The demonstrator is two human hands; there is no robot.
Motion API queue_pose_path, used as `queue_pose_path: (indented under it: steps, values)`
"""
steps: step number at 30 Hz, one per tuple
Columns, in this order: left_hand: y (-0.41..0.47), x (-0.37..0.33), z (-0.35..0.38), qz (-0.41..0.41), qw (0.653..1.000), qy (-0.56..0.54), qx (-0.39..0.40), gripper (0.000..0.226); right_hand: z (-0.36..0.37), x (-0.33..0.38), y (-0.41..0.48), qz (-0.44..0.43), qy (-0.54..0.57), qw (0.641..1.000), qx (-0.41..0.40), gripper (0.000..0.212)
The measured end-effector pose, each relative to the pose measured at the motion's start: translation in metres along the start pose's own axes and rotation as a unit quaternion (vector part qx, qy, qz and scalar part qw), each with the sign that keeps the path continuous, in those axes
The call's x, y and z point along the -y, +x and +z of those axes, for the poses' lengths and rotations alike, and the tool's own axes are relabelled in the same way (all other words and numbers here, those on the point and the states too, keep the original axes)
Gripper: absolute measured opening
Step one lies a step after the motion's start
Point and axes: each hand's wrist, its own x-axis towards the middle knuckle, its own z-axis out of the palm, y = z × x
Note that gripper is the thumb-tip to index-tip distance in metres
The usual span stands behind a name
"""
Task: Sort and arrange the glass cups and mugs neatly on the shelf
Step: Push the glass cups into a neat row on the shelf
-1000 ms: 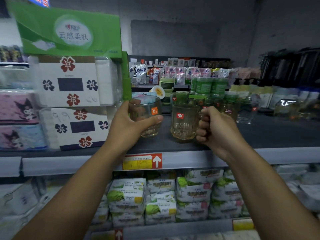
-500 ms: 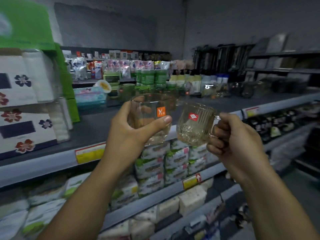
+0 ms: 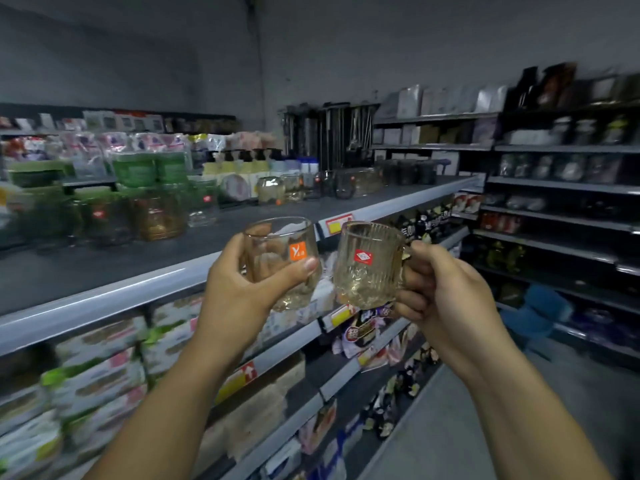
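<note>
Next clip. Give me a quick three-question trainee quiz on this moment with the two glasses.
1. True or false: the smooth cup and the ribbed mug stand on the shelf.
2. The sticker on the cup in the left hand is: A orange, B green, C blue.
3. Fill in: the right hand grips the mug by its ____.
Key: 1 false, both are held in the air; 2 A; 3 handle.

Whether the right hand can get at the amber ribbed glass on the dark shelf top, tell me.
Probably not yet: the right hand grips the handle of a clear ribbed glass mug, and the amber ribbed glass stands far left, beyond the left hand and its smooth clear glass cup.
</note>
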Motion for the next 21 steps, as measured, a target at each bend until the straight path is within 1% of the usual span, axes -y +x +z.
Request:
queue_pose_path:
  steps: [2, 5, 9, 15, 18, 21]
  values:
    - [0.009, 0.004, 0.034, -0.008, 1.000, -0.006, -0.011, 0.059, -0.030, 0.011, 0.017, 0.002, -0.011, 1.000, 0.012, 0.039]
    - [0.025, 0.009, 0.078, -0.013, 0.999, 0.001, -0.032, 0.068, -0.068, 0.025, 0.050, 0.017, -0.025, 0.999, 0.023, 0.040]
    - [0.052, 0.016, 0.119, -0.017, 0.998, 0.021, -0.058, 0.068, -0.101, 0.034, 0.100, 0.039, -0.021, 0.998, 0.035, 0.042]
    - [0.103, 0.039, 0.156, -0.034, 0.994, 0.044, -0.096, 0.060, -0.119, 0.027, 0.179, 0.062, 0.006, 0.994, 0.086, 0.046]
    - [0.137, 0.060, 0.164, -0.034, 0.992, 0.041, -0.116, 0.064, -0.121, 0.016, 0.222, 0.068, 0.004, 0.992, 0.104, 0.046]
    - [0.172, 0.082, 0.173, -0.013, 0.990, 0.050, -0.132, 0.068, -0.122, 0.002, 0.266, 0.066, 0.014, 0.991, 0.114, 0.041]
